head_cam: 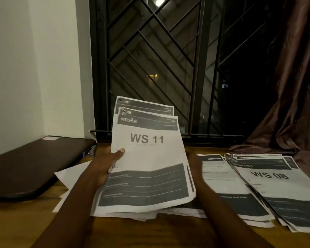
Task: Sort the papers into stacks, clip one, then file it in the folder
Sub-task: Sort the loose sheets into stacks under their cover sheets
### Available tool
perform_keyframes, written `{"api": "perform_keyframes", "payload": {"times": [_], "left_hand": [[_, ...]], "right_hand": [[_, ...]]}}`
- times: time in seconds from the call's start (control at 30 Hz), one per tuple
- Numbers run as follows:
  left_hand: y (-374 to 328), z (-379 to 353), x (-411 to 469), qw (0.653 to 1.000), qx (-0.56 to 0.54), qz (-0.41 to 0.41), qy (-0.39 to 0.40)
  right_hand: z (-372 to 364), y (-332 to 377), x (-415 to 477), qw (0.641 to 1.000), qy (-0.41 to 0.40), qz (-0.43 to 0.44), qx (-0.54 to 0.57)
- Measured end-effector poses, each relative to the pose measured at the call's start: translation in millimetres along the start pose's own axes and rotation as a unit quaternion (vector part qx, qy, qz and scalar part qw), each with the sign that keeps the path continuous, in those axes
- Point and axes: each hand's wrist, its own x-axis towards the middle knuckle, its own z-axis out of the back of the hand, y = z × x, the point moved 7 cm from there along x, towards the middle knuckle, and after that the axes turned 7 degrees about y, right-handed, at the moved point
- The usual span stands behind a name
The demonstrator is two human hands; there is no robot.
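Note:
My left hand (104,167) grips a fanned bundle of printed sheets (147,158) raised over the desk, thumb on the front page marked "KITCHEN" and "WS 11". Sheets marked 2B and 3B stick up behind it. My right hand (192,163) reaches behind the bundle's right edge, and its fingers are hidden by the paper. Two stacks lie on the wooden desk (34,221) to the right: one with a text page on top (222,179), and a thicker one topped by "WS 08" (276,187). A dark brown folder (34,165) lies shut at the left.
A blank white sheet (70,176) lies under my left forearm. A pen or clip item (89,152) sits by the folder's far corner. A barred window (159,68) stands behind the desk, with a brown curtain (290,104) draped onto the desk at right.

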Motion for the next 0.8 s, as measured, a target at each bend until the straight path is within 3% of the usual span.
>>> {"api": "perform_keyframes", "payload": {"times": [0.1, 0.17, 0.23, 0.33, 0.53, 0.7, 0.8], "left_hand": [[3, -15, -2, 0.999, -0.001, 0.019, 0.032], [4, -20, -3, 0.999, 0.014, 0.01, 0.039], [4, -28, -4, 0.998, 0.004, 0.01, 0.058], [8, -44, -9, 0.993, -0.038, 0.053, 0.101], [17, -64, -8, 0.987, -0.068, 0.069, 0.13], [25, -63, -2, 0.991, -0.063, 0.068, 0.098], [28, -71, -5, 0.991, -0.073, 0.063, 0.097]], "right_hand": [[22, 7, -3, 0.978, 0.077, -0.11, 0.161], [28, 5, -1, 0.983, 0.101, -0.119, 0.094], [37, 6, -2, 0.993, 0.063, -0.095, 0.018], [53, 14, -3, 0.998, -0.003, -0.058, 0.003], [94, 15, 7, 0.995, -0.038, -0.036, -0.084], [193, 5, 20, 0.961, -0.126, -0.082, -0.234], [258, 2, 11, 0.93, -0.134, -0.107, -0.326]]}}
